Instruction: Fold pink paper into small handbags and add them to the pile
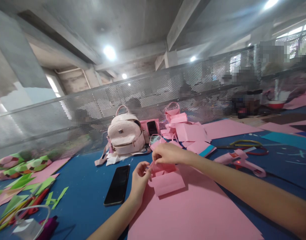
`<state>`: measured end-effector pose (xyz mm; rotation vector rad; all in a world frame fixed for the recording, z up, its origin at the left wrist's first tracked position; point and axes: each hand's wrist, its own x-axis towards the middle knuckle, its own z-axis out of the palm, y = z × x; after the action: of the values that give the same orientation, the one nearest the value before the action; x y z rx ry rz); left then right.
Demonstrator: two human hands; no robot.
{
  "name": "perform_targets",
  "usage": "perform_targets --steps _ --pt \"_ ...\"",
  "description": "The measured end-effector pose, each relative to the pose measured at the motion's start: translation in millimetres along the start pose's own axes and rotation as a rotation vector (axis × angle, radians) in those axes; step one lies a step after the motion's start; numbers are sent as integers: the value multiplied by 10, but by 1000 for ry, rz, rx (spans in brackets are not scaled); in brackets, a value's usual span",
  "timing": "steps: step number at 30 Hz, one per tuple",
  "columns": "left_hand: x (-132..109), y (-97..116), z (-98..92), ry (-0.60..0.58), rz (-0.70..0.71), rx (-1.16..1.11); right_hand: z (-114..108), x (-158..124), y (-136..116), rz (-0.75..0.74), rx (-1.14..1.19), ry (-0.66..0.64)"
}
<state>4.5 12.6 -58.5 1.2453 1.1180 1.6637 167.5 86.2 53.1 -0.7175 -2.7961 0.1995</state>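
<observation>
My left hand (139,178) pinches the left top edge of a small pink paper bag (166,181) that stands on a large pink paper sheet (193,213). My right hand (168,154) is curled over the bag's top, its fingers closed on the upper edge or handle. Both hands meet at the bag's opening. A black phone (117,189) lies flat on the blue table (88,186) just left of my left hand.
A pink glue gun (239,161) lies to the right, with scissors (245,145) behind it. A pale backpack (126,133) and a pile of pink paper bags (185,130) stand at the back. Green paper scraps (30,186) lie at left. A perforated metal screen (168,90) closes the far edge.
</observation>
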Motion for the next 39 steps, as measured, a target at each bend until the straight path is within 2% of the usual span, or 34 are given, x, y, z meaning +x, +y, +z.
perform_targets --steps 5,13,24,39 --pt "-12 0 -4 70 -15 -67 10 8 43 5 -16 24" --pt "-39 79 11 19 -48 46 10 8 47 12 -23 34" --pt "-52 64 -31 82 -70 131 -11 1 49 20 -18 32" --pt "-24 -18 -65 35 -67 165 14 17 82 9 4 18"
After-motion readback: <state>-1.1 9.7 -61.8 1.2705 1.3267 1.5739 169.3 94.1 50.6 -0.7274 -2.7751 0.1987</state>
